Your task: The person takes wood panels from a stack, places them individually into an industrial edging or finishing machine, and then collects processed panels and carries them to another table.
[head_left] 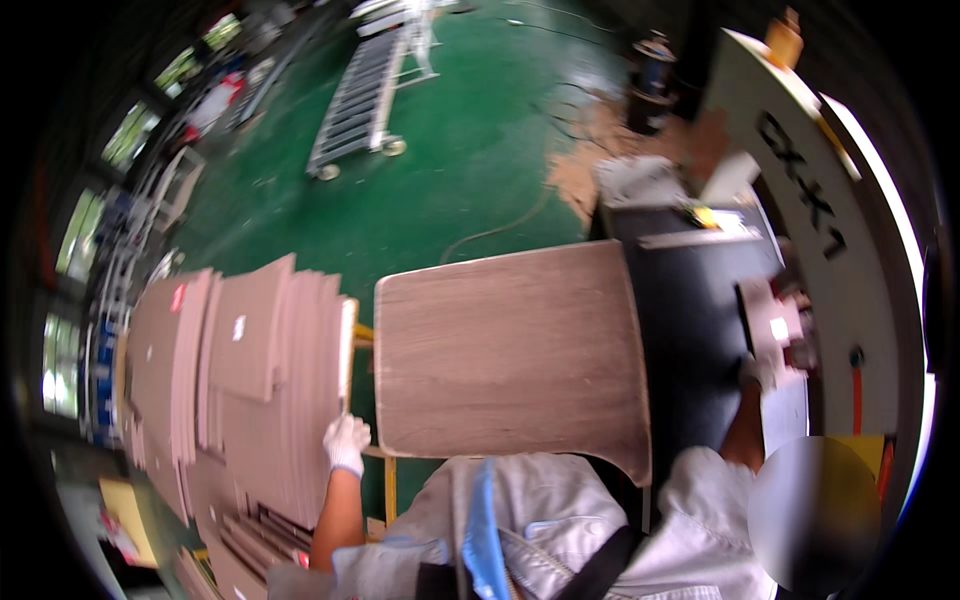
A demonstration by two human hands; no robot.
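Observation:
My left hand [347,442], in a white knit glove, is closed at the lower end of a pale-edged panel [348,358]. That panel stands at the right side of a stack of brownish-pink boards [270,400]. In front of me lies a large brown wood-grain panel [510,350] with rounded corners and a curved lower right edge; neither hand touches it. My right hand [757,372], also gloved, reaches to the machine at the right, beside a pinkish block-like part [765,322]. Its fingers are blurred and partly hidden.
A black machine table [690,300] adjoins the panel, with a metal straight bar [700,238] and a yellow tape measure [703,217] at its far end. A tall pale machine housing [800,170] rises at the right. Farther off, a wheeled roller conveyor [365,95] stands on the green floor.

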